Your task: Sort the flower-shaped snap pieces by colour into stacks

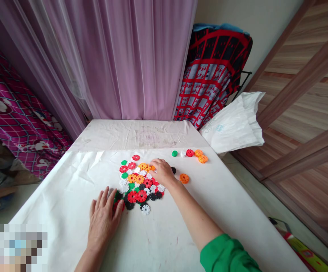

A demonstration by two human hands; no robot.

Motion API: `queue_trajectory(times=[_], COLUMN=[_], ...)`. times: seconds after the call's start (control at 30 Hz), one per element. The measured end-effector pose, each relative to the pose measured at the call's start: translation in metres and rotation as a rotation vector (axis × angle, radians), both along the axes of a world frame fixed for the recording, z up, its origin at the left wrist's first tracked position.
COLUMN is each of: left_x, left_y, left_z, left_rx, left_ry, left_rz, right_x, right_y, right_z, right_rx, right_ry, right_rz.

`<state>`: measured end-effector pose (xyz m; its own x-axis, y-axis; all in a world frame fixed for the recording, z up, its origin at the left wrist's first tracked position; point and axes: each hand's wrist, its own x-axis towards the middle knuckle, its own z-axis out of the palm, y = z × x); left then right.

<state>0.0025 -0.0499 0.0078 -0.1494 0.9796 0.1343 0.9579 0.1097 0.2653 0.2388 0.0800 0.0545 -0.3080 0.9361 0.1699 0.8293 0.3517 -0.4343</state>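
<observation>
A loose heap of notched plastic snowflake discs point(141, 195) in red, orange, white, green and black lies on a white-covered table. My left hand point(104, 213) rests palm down at the heap's near left edge, fingers spread, with thumb and forefinger touching red and dark discs point(118, 206). Over the heap's far right side is my right hand point(164, 172). Its thumb and fingers close around the edge of an orange snowflake disc point(153, 167); the palm side is hidden. Just beyond the right wrist sit a black disc point(173, 170) and an orange disc point(184, 178).
Along the table's far right are small separate groups: a green disc point(174, 153), white discs point(183, 154), red discs point(190, 153) and orange discs point(202, 158). A white bag point(234, 124) hangs at the right edge. Purple curtains point(141, 60) stand behind the table point(209, 226).
</observation>
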Motion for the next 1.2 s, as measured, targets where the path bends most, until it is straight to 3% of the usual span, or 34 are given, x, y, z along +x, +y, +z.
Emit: queue_trajectory(times=[0.13, 0.37, 0.67, 0.83, 1.03, 1.2], left_x=[-0.001, -0.003, -0.002, -0.002, -0.002, -0.002], left_y=[0.0, 0.0, 0.002, 0.002, 0.001, 0.002], left_z=[-0.003, -0.008, -0.007, -0.006, -0.002, -0.001], left_rx=[0.011, 0.034, 0.028, 0.029, 0.01, 0.009], left_ry=[-0.013, -0.047, -0.046, -0.045, -0.033, -0.002], left_rz=[-0.006, -0.014, -0.018, -0.012, -0.007, 0.002], right_x=[-0.027, -0.04, -0.038, 0.014, 0.107, 0.125], right_y=[0.02, 0.028, 0.019, -0.014, -0.051, -0.054], right_z=[0.005, 0.004, 0.001, -0.015, -0.044, -0.059], right_rx=[-0.083, -0.135, -0.065, 0.117, 0.252, 0.258], right_ry=[-0.102, -0.211, -0.033, 0.203, 0.37, 0.353], right_rz=[0.067, 0.063, -0.032, -0.156, -0.543, -0.571])
